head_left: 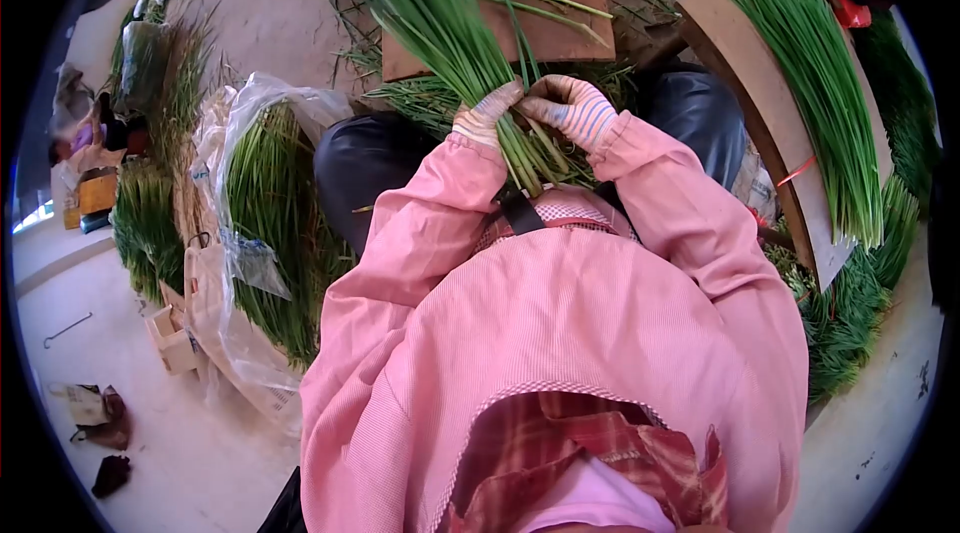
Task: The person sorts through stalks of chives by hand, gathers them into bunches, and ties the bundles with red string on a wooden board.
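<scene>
One long bundle of slender green stalks (430, 28) slants forward-left through the left hand (488, 115), whose grip clasps it; right hand (570, 107) at its right edge, that grip's hold unclear.

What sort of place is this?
Probably a sorting spot for cut greens: a held bundle of long, slender green leaves, a clear plastic bag stuffed with more, and a long tan board bearing another green pile.
</scene>
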`<action>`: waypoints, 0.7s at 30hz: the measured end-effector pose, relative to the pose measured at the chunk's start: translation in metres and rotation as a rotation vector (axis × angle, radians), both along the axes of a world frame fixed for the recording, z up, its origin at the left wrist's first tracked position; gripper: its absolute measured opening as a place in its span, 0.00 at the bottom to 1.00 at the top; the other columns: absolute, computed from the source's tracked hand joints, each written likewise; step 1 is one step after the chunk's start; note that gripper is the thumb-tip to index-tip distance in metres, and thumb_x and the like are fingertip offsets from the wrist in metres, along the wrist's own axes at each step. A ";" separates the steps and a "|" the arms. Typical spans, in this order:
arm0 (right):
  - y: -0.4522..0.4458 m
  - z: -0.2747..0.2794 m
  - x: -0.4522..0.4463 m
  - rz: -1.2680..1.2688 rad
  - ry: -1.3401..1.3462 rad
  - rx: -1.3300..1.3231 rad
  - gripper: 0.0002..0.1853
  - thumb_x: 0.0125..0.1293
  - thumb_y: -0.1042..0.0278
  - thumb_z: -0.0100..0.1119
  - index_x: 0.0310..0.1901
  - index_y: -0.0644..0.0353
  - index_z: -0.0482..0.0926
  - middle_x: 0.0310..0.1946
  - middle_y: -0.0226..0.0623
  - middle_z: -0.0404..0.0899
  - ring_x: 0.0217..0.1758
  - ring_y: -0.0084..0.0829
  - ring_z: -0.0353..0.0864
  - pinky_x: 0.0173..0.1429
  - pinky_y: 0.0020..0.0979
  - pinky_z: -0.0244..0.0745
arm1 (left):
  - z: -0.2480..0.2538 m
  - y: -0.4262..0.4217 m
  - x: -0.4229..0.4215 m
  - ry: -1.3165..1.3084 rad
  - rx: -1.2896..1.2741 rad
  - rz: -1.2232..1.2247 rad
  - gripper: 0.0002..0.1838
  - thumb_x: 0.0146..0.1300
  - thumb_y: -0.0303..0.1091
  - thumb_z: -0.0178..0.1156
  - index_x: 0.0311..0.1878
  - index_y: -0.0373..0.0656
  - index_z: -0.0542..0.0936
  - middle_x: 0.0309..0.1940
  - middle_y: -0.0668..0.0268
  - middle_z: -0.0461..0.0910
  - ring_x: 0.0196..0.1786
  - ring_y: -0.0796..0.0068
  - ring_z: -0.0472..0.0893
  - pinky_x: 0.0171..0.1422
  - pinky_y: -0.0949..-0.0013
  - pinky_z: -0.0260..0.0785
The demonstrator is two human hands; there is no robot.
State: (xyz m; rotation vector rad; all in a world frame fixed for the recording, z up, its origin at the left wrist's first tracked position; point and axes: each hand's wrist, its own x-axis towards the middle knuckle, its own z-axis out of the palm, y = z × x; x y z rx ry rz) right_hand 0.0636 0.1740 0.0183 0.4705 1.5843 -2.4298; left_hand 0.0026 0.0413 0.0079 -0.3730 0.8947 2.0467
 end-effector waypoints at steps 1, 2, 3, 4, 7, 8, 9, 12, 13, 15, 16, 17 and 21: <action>0.000 -0.003 -0.002 0.024 0.024 0.048 0.10 0.54 0.67 0.60 0.37 0.60 0.75 0.28 0.26 0.76 0.28 0.16 0.71 0.32 0.18 0.66 | 0.003 0.002 0.002 0.102 -0.025 0.047 0.12 0.46 0.31 0.65 0.33 0.43 0.74 0.29 0.61 0.76 0.30 0.65 0.77 0.34 0.64 0.74; 0.000 -0.007 -0.003 0.050 0.049 0.096 0.10 0.55 0.67 0.60 0.37 0.59 0.75 0.28 0.26 0.76 0.27 0.16 0.71 0.30 0.18 0.65 | 0.004 0.003 0.004 0.203 -0.051 0.097 0.11 0.46 0.30 0.65 0.33 0.42 0.74 0.29 0.62 0.76 0.29 0.66 0.77 0.33 0.65 0.74; 0.000 -0.010 -0.005 0.053 0.048 0.095 0.10 0.55 0.67 0.60 0.37 0.59 0.75 0.28 0.26 0.76 0.27 0.16 0.71 0.30 0.18 0.65 | 0.003 0.004 0.004 0.240 -0.110 0.137 0.09 0.47 0.28 0.63 0.32 0.41 0.75 0.28 0.64 0.76 0.27 0.69 0.77 0.30 0.67 0.73; 0.001 -0.012 -0.006 0.077 0.047 0.142 0.10 0.55 0.66 0.59 0.37 0.59 0.75 0.27 0.26 0.76 0.26 0.16 0.70 0.30 0.18 0.65 | 0.002 0.003 0.003 0.239 -0.111 0.139 0.09 0.47 0.28 0.63 0.32 0.41 0.75 0.28 0.64 0.76 0.27 0.69 0.77 0.30 0.67 0.73; 0.001 -0.009 -0.007 0.071 -0.036 0.095 0.11 0.56 0.64 0.58 0.38 0.60 0.74 0.27 0.26 0.75 0.25 0.16 0.70 0.29 0.19 0.65 | -0.001 0.004 0.004 0.258 -0.171 0.178 0.09 0.47 0.27 0.63 0.33 0.41 0.75 0.24 0.65 0.76 0.24 0.70 0.76 0.27 0.69 0.71; 0.001 -0.006 -0.008 0.037 -0.113 0.003 0.12 0.56 0.63 0.58 0.38 0.60 0.74 0.27 0.26 0.75 0.25 0.16 0.69 0.28 0.19 0.65 | -0.001 0.005 0.003 0.257 -0.169 0.179 0.09 0.47 0.27 0.63 0.33 0.41 0.75 0.24 0.65 0.76 0.24 0.70 0.76 0.27 0.69 0.71; -0.001 -0.012 -0.009 0.000 -0.094 0.003 0.13 0.55 0.64 0.58 0.38 0.62 0.74 0.27 0.27 0.75 0.25 0.17 0.69 0.29 0.20 0.65 | 0.001 0.006 0.002 0.258 -0.214 0.217 0.10 0.47 0.27 0.63 0.33 0.41 0.75 0.25 0.65 0.76 0.24 0.70 0.76 0.27 0.69 0.71; -0.008 -0.026 -0.018 -0.096 0.030 0.230 0.11 0.53 0.63 0.58 0.33 0.62 0.75 0.21 0.28 0.73 0.21 0.19 0.67 0.24 0.22 0.62 | 0.007 0.006 0.003 0.264 -0.257 0.272 0.13 0.45 0.27 0.65 0.35 0.41 0.75 0.28 0.66 0.77 0.26 0.71 0.76 0.30 0.69 0.71; -0.006 -0.023 -0.020 -0.085 -0.036 0.229 0.14 0.50 0.62 0.58 0.34 0.64 0.75 0.21 0.30 0.74 0.22 0.20 0.69 0.26 0.23 0.65 | 0.012 0.005 0.004 0.271 -0.257 0.287 0.15 0.43 0.26 0.66 0.36 0.41 0.75 0.29 0.67 0.77 0.28 0.72 0.76 0.33 0.68 0.71; -0.004 -0.027 -0.025 -0.072 -0.053 0.381 0.16 0.49 0.61 0.58 0.35 0.65 0.75 0.21 0.33 0.74 0.22 0.22 0.70 0.27 0.25 0.66 | 0.014 0.003 0.002 0.277 -0.258 0.303 0.17 0.41 0.25 0.68 0.37 0.41 0.76 0.31 0.68 0.78 0.30 0.72 0.76 0.35 0.68 0.70; -0.004 -0.028 -0.027 -0.060 -0.067 0.533 0.18 0.47 0.59 0.58 0.35 0.66 0.75 0.21 0.35 0.75 0.23 0.23 0.71 0.29 0.26 0.68 | 0.016 0.001 -0.002 0.418 -0.302 0.318 0.17 0.41 0.26 0.68 0.37 0.41 0.76 0.31 0.68 0.78 0.30 0.74 0.76 0.36 0.69 0.70; 0.000 -0.027 -0.027 0.044 -0.112 0.683 0.12 0.49 0.67 0.59 0.34 0.64 0.75 0.21 0.28 0.73 0.22 0.19 0.68 0.27 0.23 0.66 | 0.017 -0.001 -0.005 0.560 -0.345 0.332 0.17 0.41 0.26 0.68 0.37 0.42 0.76 0.32 0.69 0.78 0.31 0.75 0.76 0.37 0.70 0.70; 0.002 -0.029 -0.011 0.278 0.002 1.161 0.14 0.47 0.57 0.57 0.24 0.61 0.75 0.21 0.48 0.74 0.23 0.40 0.74 0.30 0.34 0.69 | 0.019 -0.041 -0.076 0.559 -0.580 0.549 0.17 0.41 0.28 0.68 0.38 0.44 0.76 0.33 0.70 0.77 0.31 0.77 0.76 0.39 0.71 0.71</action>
